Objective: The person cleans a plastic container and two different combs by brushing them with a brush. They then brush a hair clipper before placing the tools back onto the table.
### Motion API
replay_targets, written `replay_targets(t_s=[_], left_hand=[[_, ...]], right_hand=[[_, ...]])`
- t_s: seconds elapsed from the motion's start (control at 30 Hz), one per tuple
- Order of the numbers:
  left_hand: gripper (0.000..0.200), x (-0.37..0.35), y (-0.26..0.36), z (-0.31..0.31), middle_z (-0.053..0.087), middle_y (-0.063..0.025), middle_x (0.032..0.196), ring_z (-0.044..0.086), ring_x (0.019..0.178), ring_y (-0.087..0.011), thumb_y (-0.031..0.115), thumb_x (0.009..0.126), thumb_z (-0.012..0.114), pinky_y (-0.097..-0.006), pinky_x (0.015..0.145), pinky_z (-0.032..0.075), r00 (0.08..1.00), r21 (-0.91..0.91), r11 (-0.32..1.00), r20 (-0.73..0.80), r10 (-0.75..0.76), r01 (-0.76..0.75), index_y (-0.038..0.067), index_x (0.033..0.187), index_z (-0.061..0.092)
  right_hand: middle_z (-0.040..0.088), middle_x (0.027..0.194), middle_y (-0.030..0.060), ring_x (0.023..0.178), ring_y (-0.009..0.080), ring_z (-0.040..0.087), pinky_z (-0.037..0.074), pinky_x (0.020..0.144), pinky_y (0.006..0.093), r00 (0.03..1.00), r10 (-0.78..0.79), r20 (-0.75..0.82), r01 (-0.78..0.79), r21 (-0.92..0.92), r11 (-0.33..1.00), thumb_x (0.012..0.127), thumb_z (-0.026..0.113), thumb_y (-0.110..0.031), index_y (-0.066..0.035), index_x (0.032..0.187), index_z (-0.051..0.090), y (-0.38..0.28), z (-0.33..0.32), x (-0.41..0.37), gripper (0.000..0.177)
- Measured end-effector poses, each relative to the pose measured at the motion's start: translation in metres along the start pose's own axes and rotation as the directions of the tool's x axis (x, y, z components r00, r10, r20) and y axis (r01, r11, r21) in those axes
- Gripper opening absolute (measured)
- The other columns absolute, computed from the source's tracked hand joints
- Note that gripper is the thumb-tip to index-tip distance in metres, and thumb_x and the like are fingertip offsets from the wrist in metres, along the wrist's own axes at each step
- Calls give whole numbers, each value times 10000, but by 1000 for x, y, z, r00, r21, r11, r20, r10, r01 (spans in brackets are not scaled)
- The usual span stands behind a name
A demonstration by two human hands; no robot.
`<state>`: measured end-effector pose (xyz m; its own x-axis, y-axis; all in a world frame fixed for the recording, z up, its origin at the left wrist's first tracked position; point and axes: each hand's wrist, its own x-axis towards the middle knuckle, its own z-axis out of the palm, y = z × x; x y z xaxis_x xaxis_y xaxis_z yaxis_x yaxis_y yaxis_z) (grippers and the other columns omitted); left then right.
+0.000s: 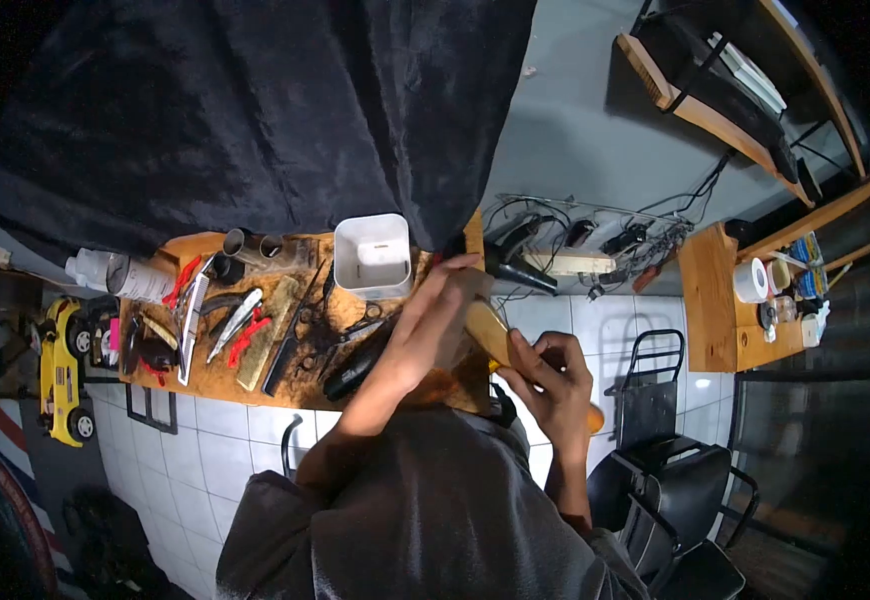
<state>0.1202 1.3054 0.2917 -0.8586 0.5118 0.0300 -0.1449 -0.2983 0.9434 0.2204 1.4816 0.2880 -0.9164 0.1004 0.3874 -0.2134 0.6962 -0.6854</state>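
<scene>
My right hand [553, 385] is closed on the lower end of a tan, oblong wooden brush [487, 332], with a bit of yellow showing by the fingertips. Against the upper end of it lies my left hand [433, 318], fingers stretched out and blurred by motion. A grey smear between the palm and the tan body hides the detail there. Just left of my left wrist are a black hair clipper [353, 372] and scissors [360, 328] on the wooden table [285, 397]. A white square container [373, 256] stands behind my left hand.
Combs, red-handled tools [249, 340] and a clear spray bottle [135, 275] crowd the table's left half. A dark cloth [255, 120] hangs behind. Cords and a black hair dryer [520, 268] are at the right, beyond which stand a black chair [690, 490] and a wooden shelf [707, 300].
</scene>
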Motion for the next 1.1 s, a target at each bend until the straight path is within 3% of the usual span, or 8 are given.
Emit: replay_targets(t_s=[0.13, 0.23, 0.33, 0.47, 0.53, 0.7, 0.97, 1.1], left_hand=[[779, -6, 6, 10, 531, -113, 1173, 520, 1053, -163, 111, 906, 634, -319, 905, 436, 992, 196, 980, 113, -53, 30, 39, 1472, 104], [913, -6, 6, 8, 534, -131, 1160, 521, 1067, -166, 42, 875, 651, -297, 898, 435, 999, 263, 964, 37, 40, -48, 94, 1490, -22], [888, -3, 15, 4, 535, -129, 1152, 514, 1074, -164, 31, 877, 640, -286, 908, 421, 993, 12, 996, -71, 89, -89, 103, 1494, 5], [768, -5, 11, -2, 541, -88, 1138, 498, 1056, -141, 95, 914, 604, -265, 890, 406, 992, 50, 991, -21, 125, -124, 74, 1487, 94], [721, -5, 16, -3, 546, -77, 1128, 498, 1056, -130, 141, 927, 599, -262, 888, 404, 996, 139, 987, -25, -80, 83, 38, 1467, 132], [678, -6, -13, 9, 553, -70, 1093, 531, 997, -117, 215, 935, 612, -275, 859, 429, 996, 129, 988, -7, -88, 88, -32, 1408, 194], [629, -5, 2, 10, 519, -94, 1140, 502, 1060, -148, 100, 923, 596, -281, 849, 448, 992, 103, 995, -125, 5, 8, 21, 1431, 233], [579, -3, 2, 12, 486, -100, 1195, 483, 1084, -165, 173, 944, 567, -300, 926, 393, 973, 171, 967, -101, 209, -190, 32, 1422, 273]], right_hand=[[595, 909, 65, 647, 178, 592, 483, 535, 287, 970, -230, -78, 211, -198, 957, 698, 795, -137, -171, 1135, 699, 15, 6, 14, 449], [622, 943, 119, 662, 224, 627, 508, 557, 334, 998, -20, -57, 15, -88, 996, 741, 777, -126, -169, 1189, 665, -2, 18, 6, 464], [638, 883, 165, 671, 256, 638, 519, 615, 341, 993, 106, 52, -108, 42, 993, 809, 736, -140, -101, 1259, 606, -7, 23, 1, 471], [654, 825, 192, 703, 240, 649, 509, 660, 292, 960, 140, 243, -205, 269, 941, 845, 693, -142, -12, 1264, 578, -8, 12, 1, 454], [657, 842, 187, 715, 232, 652, 508, 668, 290, 961, 104, 256, -195, 360, 912, 836, 702, -149, -13, 1250, 591, 1, 7, 0, 449], [640, 884, 102, 702, 251, 633, 514, 593, 333, 970, -240, -43, 223, -244, 944, 747, 763, -102, -147, 1185, 666, 10, 11, 14, 451], [620, 734, 148, 646, 212, 618, 489, 606, 297, 958, 217, 185, -247, 156, 956, 892, 631, -150, -8, 1288, 551, -7, 17, 3, 428], [665, 832, 129, 726, 145, 599, 479, 717, 302, 954, 215, 210, -291, 472, 832, 973, 516, -208, 57, 1269, 535, 4, 27, -7, 397]])
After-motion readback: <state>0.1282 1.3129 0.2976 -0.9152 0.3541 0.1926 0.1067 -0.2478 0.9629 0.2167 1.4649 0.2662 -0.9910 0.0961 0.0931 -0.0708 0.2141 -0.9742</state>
